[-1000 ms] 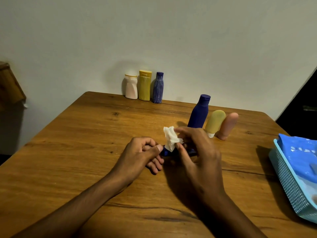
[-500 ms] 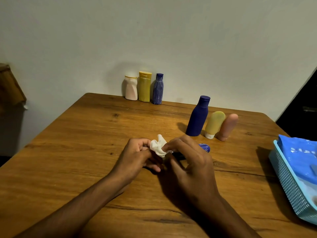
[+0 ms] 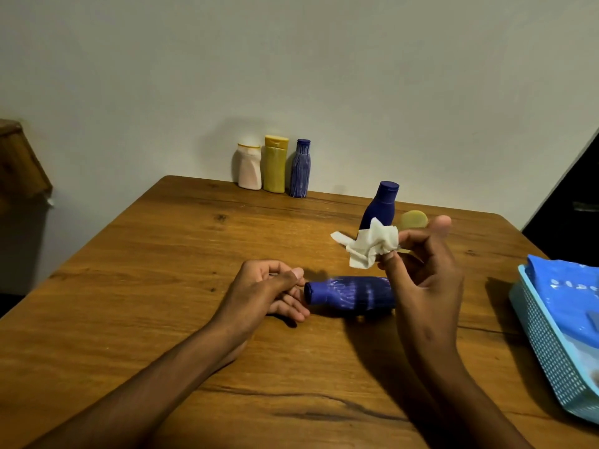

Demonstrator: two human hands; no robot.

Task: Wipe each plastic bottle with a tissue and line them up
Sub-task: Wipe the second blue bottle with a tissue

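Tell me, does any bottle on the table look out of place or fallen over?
Yes: the ribbed blue bottle lies on its side on the table between the left hand and right hand, while the other bottles stand upright. The right hand pinches the tissue above it.

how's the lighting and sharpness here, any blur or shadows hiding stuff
Head view: dim, warm light; the lying ribbed blue plastic bottle is smeared with motion blur; the crumpled white tissue in the right hand stays fairly crisp; the left hand casts a dark shadow on the wooden table; wide-angle lens curves the table edges.
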